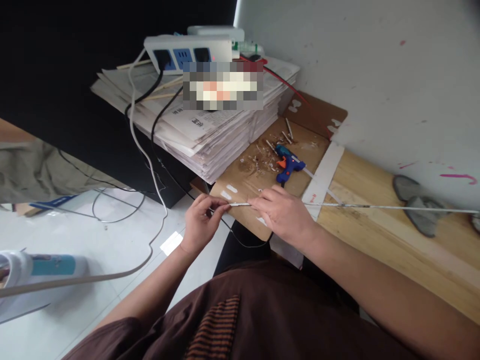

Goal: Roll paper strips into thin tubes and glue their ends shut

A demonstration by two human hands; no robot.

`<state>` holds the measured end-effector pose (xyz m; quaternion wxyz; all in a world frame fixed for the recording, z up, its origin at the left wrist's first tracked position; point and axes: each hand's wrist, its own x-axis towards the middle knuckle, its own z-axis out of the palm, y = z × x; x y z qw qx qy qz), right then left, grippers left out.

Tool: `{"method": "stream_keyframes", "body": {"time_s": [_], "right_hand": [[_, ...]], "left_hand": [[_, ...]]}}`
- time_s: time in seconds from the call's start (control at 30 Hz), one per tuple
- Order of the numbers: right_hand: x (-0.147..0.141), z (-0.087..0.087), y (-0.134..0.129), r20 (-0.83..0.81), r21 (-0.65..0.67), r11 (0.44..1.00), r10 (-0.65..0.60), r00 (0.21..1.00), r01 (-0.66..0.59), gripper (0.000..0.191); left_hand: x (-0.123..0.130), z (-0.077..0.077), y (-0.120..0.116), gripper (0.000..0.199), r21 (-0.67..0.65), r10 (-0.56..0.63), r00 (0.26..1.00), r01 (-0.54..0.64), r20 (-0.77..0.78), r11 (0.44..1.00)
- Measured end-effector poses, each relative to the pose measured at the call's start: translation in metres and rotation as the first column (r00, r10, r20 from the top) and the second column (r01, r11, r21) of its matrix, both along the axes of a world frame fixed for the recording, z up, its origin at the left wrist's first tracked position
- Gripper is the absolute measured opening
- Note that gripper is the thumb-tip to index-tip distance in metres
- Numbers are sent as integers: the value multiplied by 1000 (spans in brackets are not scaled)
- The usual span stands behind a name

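Left hand (200, 222) and right hand (283, 215) pinch a slender white papery rod (322, 204) toward 3 o'clock, likely light, bendy, best held two-handed.

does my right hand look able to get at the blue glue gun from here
Probably yes: the blue glue gun lies just beyond your right hand on the cardboard, with nothing solid visible between. That hand pinches the thin rod, though, so may need freeing.

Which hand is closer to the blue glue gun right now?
Right. The right hand is just on the near side of the blue glue gun, pinching the thin white stick; the left hand is farther off to the left, at the stick's end.
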<state>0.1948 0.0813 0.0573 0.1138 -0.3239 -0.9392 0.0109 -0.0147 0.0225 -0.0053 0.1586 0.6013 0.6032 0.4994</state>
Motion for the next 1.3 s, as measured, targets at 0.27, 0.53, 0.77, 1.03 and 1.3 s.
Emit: {"method": "stream_keyframes", "body": {"time_s": [0.27,0.53,0.77,1.03,1.3], "right_hand": [[3,5,-2,23,73,993,90,996,-91,30],[0,9,-3,122,94,986,129,984,-140,28],[-5,18,-8,182,6,997,78,980,-81,28],[-7,21,-19,151,-95,995,17,988,-2,20],[17,33,-24,-108,-526,841,-214,971,127,20]], "left_hand": [[0,11,2,8,-131,-39,998,32,-54,991],[3,10,4,3,-129,-40,999,37,-20,991],[5,-4,-2,4,18,-85,996,84,38,996],[3,-2,-5,9,-57,-115,993,114,-18,992],[-15,29,-12,13,-303,-346,933,302,-101,904]]}}
